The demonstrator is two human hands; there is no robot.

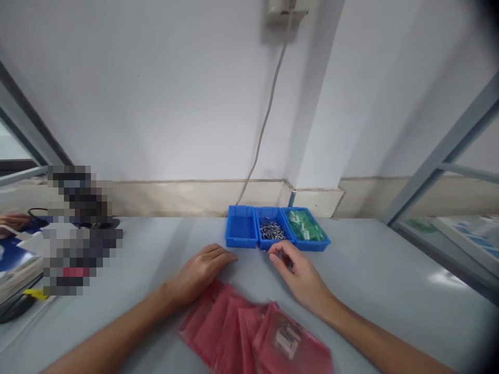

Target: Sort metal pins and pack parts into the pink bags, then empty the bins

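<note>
My left hand (202,271) lies palm down on the table, its fingers stretched and close together, beside the upper left end of a fan of red plastic bags (234,332). The nearest bag shows pale and metallic contents through its film. My right hand (294,270) is just in front of the blue bins, thumb and index finger pinched together. Whatever small thing the fingertips hold, if any, is too small to make out. Beyond them stands the middle blue bin (272,240) with many small metal screw-like parts (272,229).
Left of the middle bin stands an empty blue bin (241,227); right of it, a bin with green plastic packets (305,226). A cable (268,109) runs down the wall. Metal frames (436,166) flank the table (156,244). Blurred-out items and another person's hand (13,222) are at left.
</note>
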